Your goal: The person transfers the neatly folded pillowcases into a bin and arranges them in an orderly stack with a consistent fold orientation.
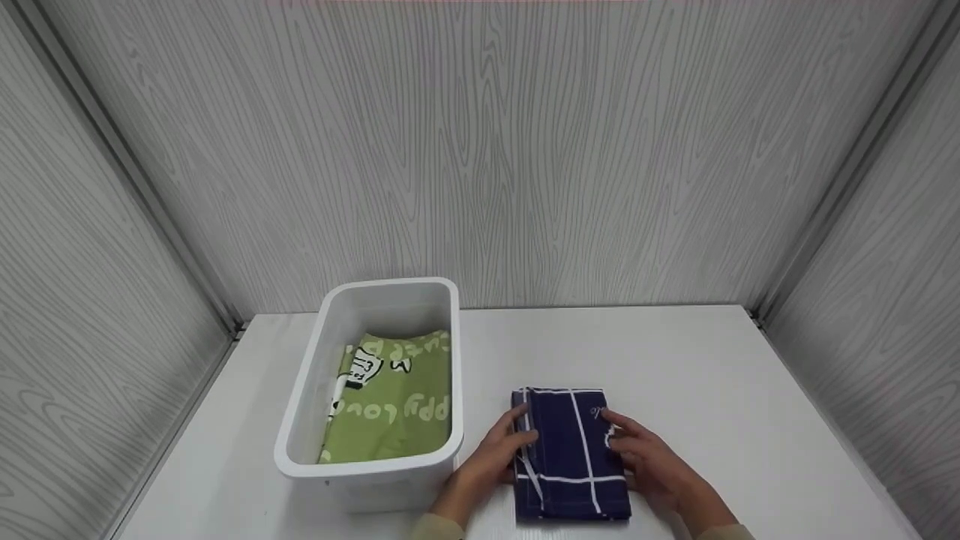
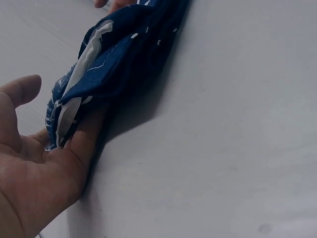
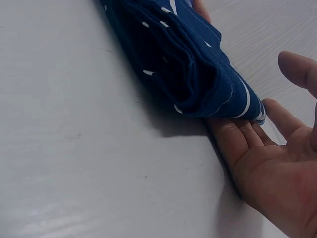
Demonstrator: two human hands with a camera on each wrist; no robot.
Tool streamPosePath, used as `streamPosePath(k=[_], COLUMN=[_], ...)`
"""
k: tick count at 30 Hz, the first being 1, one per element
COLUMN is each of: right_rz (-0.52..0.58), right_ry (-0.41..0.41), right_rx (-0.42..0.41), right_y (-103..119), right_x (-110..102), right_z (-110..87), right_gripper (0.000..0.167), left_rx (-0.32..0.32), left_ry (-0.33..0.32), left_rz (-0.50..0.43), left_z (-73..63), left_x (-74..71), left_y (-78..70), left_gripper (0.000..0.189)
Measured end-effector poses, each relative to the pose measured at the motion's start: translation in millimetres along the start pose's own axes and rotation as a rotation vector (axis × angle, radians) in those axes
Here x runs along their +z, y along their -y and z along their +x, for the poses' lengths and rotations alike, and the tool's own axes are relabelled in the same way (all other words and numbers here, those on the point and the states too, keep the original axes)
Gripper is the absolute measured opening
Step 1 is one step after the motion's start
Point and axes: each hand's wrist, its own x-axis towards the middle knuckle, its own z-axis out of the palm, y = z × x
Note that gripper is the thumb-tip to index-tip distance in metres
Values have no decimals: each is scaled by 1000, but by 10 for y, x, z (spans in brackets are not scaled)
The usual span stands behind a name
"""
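A folded navy cloth cover (image 1: 561, 442) with white grid lines lies flat on the table, lengthwise to me. My left hand (image 1: 489, 456) is at its left edge, and my right hand (image 1: 661, 466) at its right edge. In the left wrist view, a white zipper (image 2: 84, 62) runs along the folded edge. Fingers of that hand reach under the cloth while its thumb stands apart. The right wrist view shows stacked fold layers (image 3: 183, 74); some fingers of the right hand go beneath them, its thumb also away from the fabric. The fingertips under the cloth are hidden.
Left of the cloth stands a white plastic bin (image 1: 294, 424), close to my left forearm. Inside it lies a green printed cloth (image 1: 394, 397) with white lettering. Grey wood-grain panels (image 1: 480, 150) enclose the white table (image 1: 720, 375) at the back and both sides.
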Motion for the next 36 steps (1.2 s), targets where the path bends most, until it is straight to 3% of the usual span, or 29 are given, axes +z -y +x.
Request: streamPosePath(k=[5,12,25,36], right_rz=[-10,-43,-40,-98], right_ry=[15,7,31,-38], right_rx=[-8,-24,-50,-20], right_y=[-15,-30,-65,-39], right_x=[-24,-36,-52,-41], right_z=[15,21,28,23], right_gripper=[74,77,85,88], left_rx=[0,70,73,80], left_ry=[4,60,43,47], left_rz=[7,10,95,93], left_z=[-6,17,42,44], left_x=[-15,-59,-91,-67], left_y=[20,62,99,94], left_gripper=[76,86,89,88])
